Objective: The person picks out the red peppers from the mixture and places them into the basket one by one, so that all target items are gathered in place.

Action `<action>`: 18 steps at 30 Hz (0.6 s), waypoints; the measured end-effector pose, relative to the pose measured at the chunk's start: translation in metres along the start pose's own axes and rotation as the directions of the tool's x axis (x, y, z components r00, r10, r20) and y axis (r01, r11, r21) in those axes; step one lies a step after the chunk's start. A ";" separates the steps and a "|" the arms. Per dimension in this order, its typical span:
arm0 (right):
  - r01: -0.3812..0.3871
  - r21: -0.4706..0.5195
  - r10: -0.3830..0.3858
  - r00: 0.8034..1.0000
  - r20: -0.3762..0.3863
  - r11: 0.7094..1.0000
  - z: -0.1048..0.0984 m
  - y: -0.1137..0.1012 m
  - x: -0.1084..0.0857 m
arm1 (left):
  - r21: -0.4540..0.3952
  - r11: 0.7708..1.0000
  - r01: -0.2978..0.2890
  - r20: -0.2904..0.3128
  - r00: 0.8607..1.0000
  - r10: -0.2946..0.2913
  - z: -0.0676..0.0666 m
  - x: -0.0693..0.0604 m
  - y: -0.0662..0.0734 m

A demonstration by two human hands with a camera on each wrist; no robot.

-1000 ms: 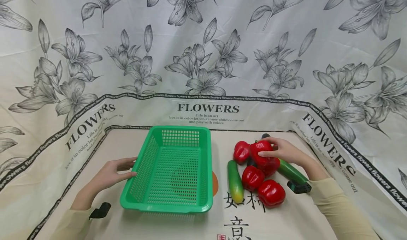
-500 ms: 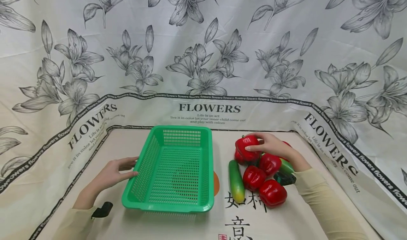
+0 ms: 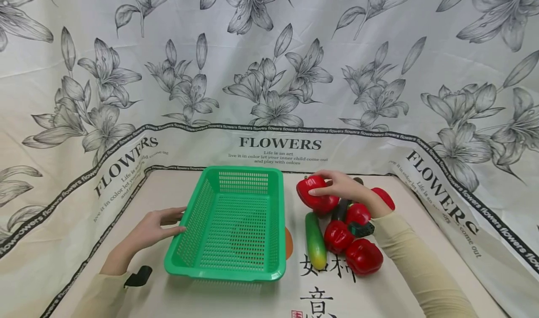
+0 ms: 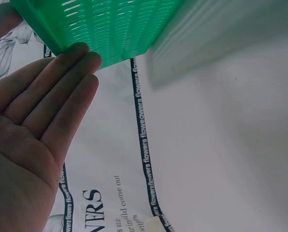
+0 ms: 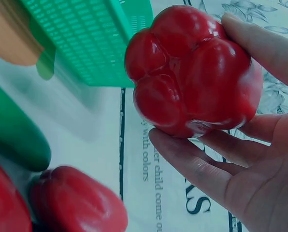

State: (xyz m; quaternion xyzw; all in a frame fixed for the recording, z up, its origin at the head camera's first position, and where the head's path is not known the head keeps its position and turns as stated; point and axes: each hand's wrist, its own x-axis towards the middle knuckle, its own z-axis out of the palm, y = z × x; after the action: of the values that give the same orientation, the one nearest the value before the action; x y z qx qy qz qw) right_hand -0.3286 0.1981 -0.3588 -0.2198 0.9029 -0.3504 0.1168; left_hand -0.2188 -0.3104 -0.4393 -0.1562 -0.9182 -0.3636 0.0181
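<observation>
Right hand (image 3: 342,186) grips a pepper (image 3: 307,189), clear of the basket's rim (image 3: 281,224) (left hand (image 3: 152,228) relaxed).

The place looked like a screened-off tabletop setup, in what kind of building could not be told, with flower-printed cloth (image 3: 269,93) hung behind and along both sides of a pale table (image 3: 236,304) bearing black brush-style characters (image 3: 316,301).

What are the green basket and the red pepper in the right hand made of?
Green basket: probably molded plastic, slightly shiny, judging by its regular perforations and smooth rim.
Red bell pepper: smooth, glossy skin with bright highlights; perhaps a plastic imitation, though a real one isn't ruled out.
</observation>
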 end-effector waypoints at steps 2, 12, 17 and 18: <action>0.004 -0.015 -0.004 1.000 0.002 1.000 0.002 -0.003 0.005 | 0.000 1.000 0.001 0.005 1.000 -0.001 0.000 0.000 0.001; 0.030 -0.028 -0.029 0.999 0.040 0.999 0.010 -0.022 0.026 | -0.016 1.000 0.006 0.011 1.000 -0.006 -0.001 -0.001 0.002; 0.068 0.006 -0.068 0.996 0.062 0.998 0.013 -0.030 0.036 | -0.018 1.000 0.003 0.016 1.000 -0.003 -0.001 -0.001 0.002; 0.076 0.016 -0.077 0.995 0.067 0.997 0.014 -0.031 0.039 | -0.019 1.000 0.005 0.013 1.000 -0.005 -0.001 -0.001 0.001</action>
State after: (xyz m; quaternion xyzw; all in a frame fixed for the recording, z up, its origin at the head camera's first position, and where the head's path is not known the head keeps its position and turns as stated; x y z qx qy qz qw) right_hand -0.3477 0.1507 -0.3501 -0.2654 0.8870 -0.3529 0.1353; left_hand -0.2174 -0.3106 -0.4377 -0.1566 -0.9151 -0.3714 0.0097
